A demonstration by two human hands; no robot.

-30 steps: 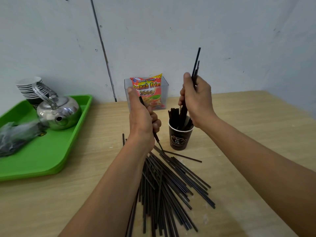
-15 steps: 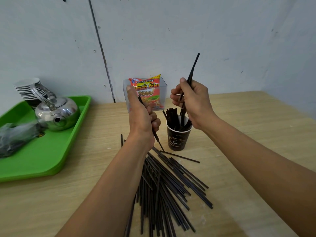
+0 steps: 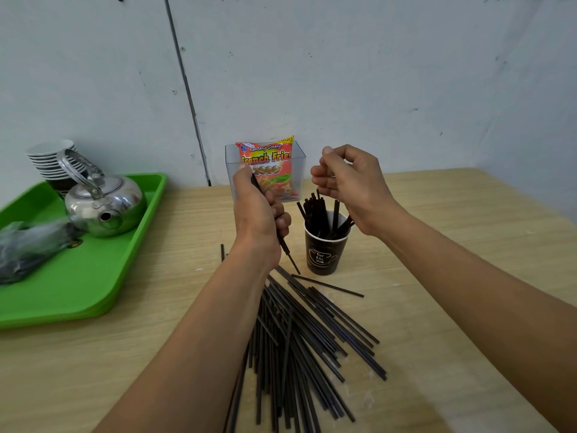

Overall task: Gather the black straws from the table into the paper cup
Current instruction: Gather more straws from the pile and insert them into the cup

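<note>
The left hand (image 3: 259,220) grips a few black straws (image 3: 284,245) just left of the paper cup (image 3: 324,253), while the right hand (image 3: 352,185) hangs above its rim, fingers loosely curled round nothing. Other straws (image 3: 315,210) stand in the cup, and a loose pile (image 3: 306,332) lies on the bench (image 3: 468,245) before it.

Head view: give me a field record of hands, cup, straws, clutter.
left hand: grips a black straw, beside the paper cup
right hand: above the cup, fingers loosely curled, holding nothing
cup contents: several upright straws
straw pile: loose on table
green tray: kettle, stacked cups
clear box: French Fries packet
</note>
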